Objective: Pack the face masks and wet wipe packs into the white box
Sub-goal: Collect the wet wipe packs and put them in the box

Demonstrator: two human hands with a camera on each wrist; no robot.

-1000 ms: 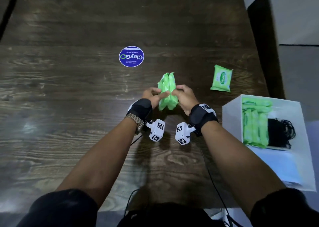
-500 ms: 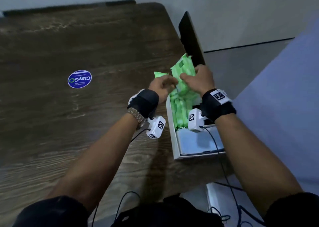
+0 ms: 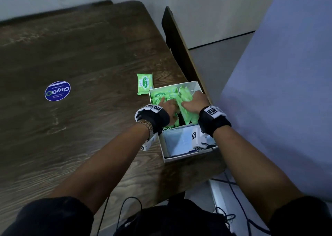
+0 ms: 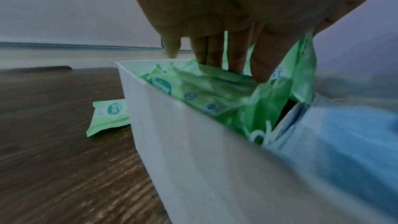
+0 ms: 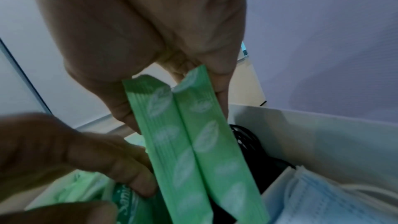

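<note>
A table [image 3: 75, 52] bears the box [image 3: 181, 157] at its right edge. Blue masks [image 3: 177, 142] lie in the near part, packs [image 3: 161, 96] in the far part. Two upright packs [image 5: 193, 142] are gripped by the right hand [image 3: 195, 102], lowered inside. Straight left hand [image 3: 168, 108] fingers [image 4: 215, 52] press the packed ones. One pack [image 3: 144, 84] lies just outside.

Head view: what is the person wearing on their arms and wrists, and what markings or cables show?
Both forearms are bare below dark short sleeves. Each wrist carries a black wrist strap holding a white camera block printed with black-and-white square tags. The left wrist also has a metal-link watch. A thin black cable trails back from the right wrist's block toward the body.
</note>
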